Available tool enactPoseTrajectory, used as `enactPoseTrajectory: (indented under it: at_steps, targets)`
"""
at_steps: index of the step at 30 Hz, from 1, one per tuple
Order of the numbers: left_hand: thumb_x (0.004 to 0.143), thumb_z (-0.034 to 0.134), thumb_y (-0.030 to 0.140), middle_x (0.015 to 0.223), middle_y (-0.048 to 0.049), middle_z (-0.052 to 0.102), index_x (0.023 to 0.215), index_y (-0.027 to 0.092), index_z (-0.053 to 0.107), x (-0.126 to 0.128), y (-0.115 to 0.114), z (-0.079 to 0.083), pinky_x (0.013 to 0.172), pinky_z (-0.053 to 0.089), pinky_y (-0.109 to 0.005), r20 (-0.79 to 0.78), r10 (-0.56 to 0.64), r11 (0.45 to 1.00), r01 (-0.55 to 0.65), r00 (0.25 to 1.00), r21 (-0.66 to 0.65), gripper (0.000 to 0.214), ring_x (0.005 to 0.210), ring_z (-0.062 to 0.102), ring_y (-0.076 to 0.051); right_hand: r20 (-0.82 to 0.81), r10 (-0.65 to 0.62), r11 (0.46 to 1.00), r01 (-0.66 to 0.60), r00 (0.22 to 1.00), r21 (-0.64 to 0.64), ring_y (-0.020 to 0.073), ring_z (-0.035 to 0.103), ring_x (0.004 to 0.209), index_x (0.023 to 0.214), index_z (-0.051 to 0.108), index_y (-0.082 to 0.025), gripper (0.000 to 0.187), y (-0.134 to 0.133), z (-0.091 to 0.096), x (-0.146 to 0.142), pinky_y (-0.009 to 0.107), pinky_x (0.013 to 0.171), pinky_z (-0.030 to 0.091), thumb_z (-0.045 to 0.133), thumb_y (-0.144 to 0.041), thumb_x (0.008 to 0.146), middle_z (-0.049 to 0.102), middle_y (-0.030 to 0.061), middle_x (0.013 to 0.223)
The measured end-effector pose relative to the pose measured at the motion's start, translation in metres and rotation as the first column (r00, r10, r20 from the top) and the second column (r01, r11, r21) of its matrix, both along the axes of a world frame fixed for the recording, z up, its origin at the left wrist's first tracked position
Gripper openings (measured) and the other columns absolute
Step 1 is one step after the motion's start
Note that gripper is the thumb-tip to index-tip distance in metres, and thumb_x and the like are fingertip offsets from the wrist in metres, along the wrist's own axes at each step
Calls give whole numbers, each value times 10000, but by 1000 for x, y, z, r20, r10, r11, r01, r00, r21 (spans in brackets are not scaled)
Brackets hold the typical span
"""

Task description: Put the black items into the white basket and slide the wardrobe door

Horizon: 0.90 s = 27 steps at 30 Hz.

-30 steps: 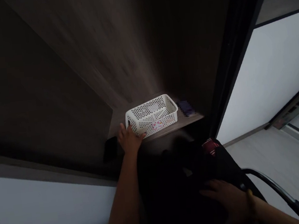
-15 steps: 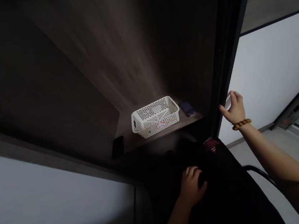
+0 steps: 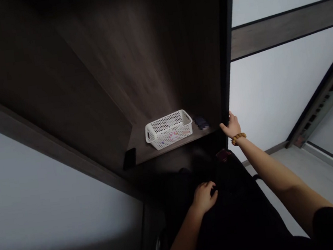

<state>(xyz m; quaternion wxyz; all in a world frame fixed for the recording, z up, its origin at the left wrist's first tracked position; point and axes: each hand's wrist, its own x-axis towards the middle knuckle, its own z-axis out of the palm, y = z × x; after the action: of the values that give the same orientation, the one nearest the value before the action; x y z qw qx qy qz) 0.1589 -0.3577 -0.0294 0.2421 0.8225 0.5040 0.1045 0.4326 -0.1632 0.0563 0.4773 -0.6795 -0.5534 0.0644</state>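
My right hand (image 3: 232, 126), with a brown beaded bracelet (image 3: 239, 138) at the wrist, grips the dark edge of a white sliding door (image 3: 259, 98). Its thumb is on the cabinet side and its fingers lie against the white panel. My left hand (image 3: 205, 197) rests low over my dark clothing, fingers loosely bent and thumb apart, with nothing visible in it. Beyond it, a white perforated plastic basket (image 3: 169, 130) with a pink sticker stands on the cabinet's wooden shelf (image 3: 145, 153).
Right of the basket lies a small dark blurred item (image 3: 201, 123). A black flat object (image 3: 130, 158) is at the shelf's left end. Another pale panel (image 3: 50, 186) fills the lower left. Pale floor (image 3: 282, 168) shows at the right.
My right hand has moved left and now grips the door edge, which appears nearer the basket. The view has shifted slightly. My left hand stays low over my clothing.
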Motion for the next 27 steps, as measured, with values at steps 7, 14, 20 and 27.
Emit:
enactPoseTrajectory:
  at_steps: [7,14,20,27]
  targets:
    - [939,608,277,1067,-46,806,1131,253,710,-12,-7,2,944,559,-346,0,33,999,-33,999,28,218,1013,752,-224,-1,114,993,-114,993,-27,347,593,1181,1645,288,-130,968,-14,-7,-24,536,1039,522,580,-495,798,554,180,1277]
    - [925,608,244,1058,-41,813,1119,265,719,-19,-12,3,941,559,-348,-18,60,997,-59,998,55,225,1001,761,-223,-36,216,976,-215,976,31,331,605,1132,1659,303,-191,951,-19,-14,-48,532,1034,524,578,-482,797,557,141,1228]
    - [911,615,231,1035,-34,814,1143,266,712,-10,-13,-4,935,565,-345,0,28,998,-28,1000,51,254,995,761,-223,-47,273,962,-272,961,17,329,599,1123,1661,313,-194,943,-25,-12,-61,538,1047,517,585,-478,803,560,130,1205]
    - [885,606,213,1048,-46,792,1144,257,702,-1,-23,-6,954,578,-369,67,90,985,-99,994,138,280,1010,737,-230,6,375,927,-374,927,-27,325,595,1124,1677,283,-180,927,-34,-4,-78,536,1057,513,564,-427,829,567,142,1228]
